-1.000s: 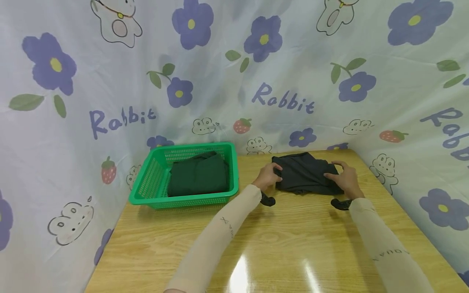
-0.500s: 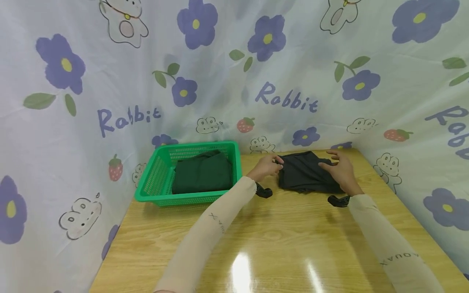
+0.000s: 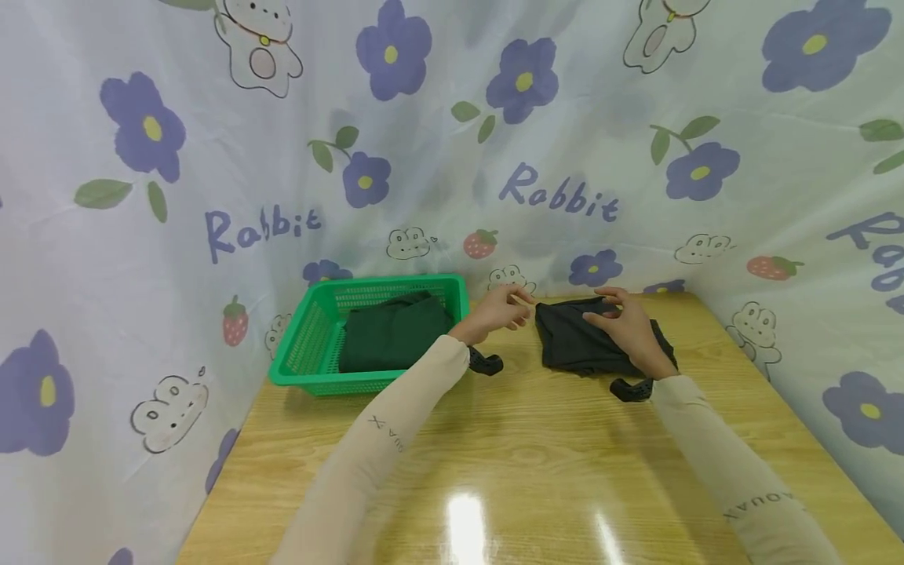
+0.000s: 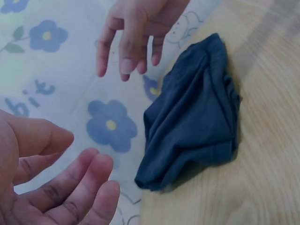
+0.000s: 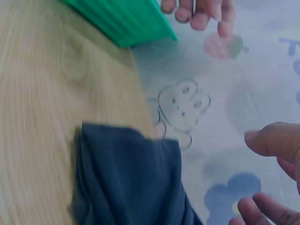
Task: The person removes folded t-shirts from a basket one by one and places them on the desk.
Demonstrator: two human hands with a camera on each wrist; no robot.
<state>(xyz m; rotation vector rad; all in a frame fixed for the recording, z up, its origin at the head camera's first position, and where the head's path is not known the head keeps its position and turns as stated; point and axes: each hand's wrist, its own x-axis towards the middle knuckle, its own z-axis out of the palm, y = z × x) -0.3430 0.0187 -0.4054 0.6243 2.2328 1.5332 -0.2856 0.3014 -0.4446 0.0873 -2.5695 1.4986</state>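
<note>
The right hand [image 3: 631, 330] partly hides dark cloth [image 3: 569, 339].

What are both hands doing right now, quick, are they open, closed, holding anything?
Left grip: open, holding nothing, apart from the dark cloth.
Right grip: open, holding nothing, also apart from the cloth.

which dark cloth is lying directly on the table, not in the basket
The black cloth, which lies on the wooden table, nearest the right hand. The other, which looks dark green, is inside the green basket.
</note>
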